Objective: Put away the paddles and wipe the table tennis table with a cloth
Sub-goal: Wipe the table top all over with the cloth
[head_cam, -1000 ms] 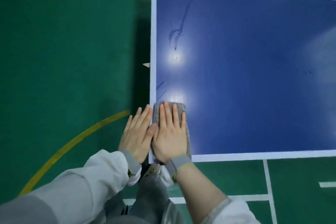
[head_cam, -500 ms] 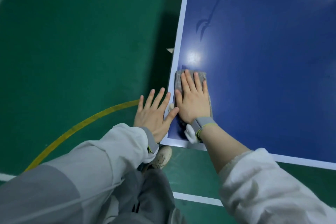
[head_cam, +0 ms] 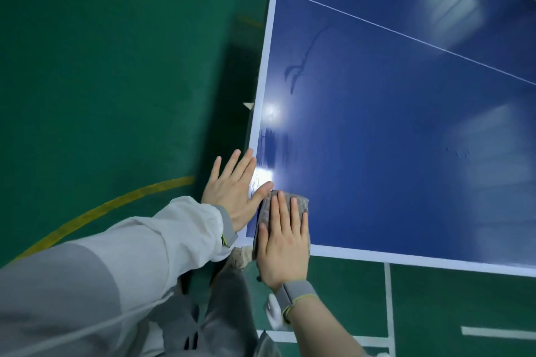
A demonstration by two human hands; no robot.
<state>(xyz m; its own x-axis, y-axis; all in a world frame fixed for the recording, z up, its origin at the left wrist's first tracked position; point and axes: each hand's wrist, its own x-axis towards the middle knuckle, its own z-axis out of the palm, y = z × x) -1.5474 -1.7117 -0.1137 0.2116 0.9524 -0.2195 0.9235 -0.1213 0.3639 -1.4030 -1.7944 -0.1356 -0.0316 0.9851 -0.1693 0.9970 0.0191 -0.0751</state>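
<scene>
Cloth (head_cam: 293, 202): grey, mottled, folded into a thick pad, lying on the near left corner of the table (head_cam: 406, 124), its near end overhanging the white edge line. Right hand (head_cam: 282, 243): laid flat on the cloth, fingers straight and close together, pressing it down, not curled round it. Left hand (head_cam: 235, 185): fingers straight and spread, palm down at the table's left edge, thumb tip just beside the cloth's far corner. Table: blue, glossy, white border and a thin white centre line; streaked smears and bright light reflections near the left edge. Floor (head_cam: 116, 66): green, with white court lines and a curved yellow line. Both arms wear pale sleeves with grey cuffs
</scene>
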